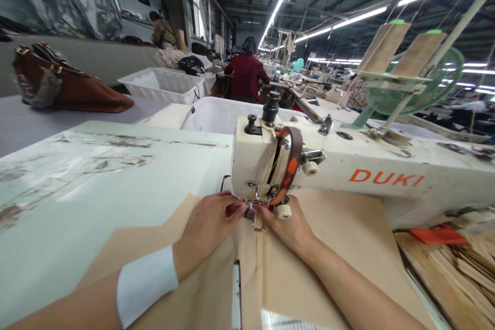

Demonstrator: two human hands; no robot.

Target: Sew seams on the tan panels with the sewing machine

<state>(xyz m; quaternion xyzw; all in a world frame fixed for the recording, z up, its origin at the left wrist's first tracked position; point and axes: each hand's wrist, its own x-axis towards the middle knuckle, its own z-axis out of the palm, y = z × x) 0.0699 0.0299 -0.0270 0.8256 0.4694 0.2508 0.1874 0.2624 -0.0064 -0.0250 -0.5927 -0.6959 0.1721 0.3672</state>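
A white sewing machine (255, 160) stands before me, its needle area and presser foot (258, 223) above a tan sheet of material (328, 258). My left hand (211, 221) is left of the presser foot, thumb and forefinger closed in a pinch close to the needle; what lies between them is too small to make out. To the right of the foot, my right hand (290, 227) rests on the tan sheet with a finger stretched toward the needle. The machine head and a knob partly hide its other fingers. A seam-like strip runs toward me from the foot.
A pale green tabletop (185, 160) extends left. Beyond are white bins (162, 85), a brown leather bag (77, 85) and a person in dark red (247, 72). Thread cones (386, 46) and a green fan (444, 77) stand right. Tan strips (464, 263) lie at lower right.
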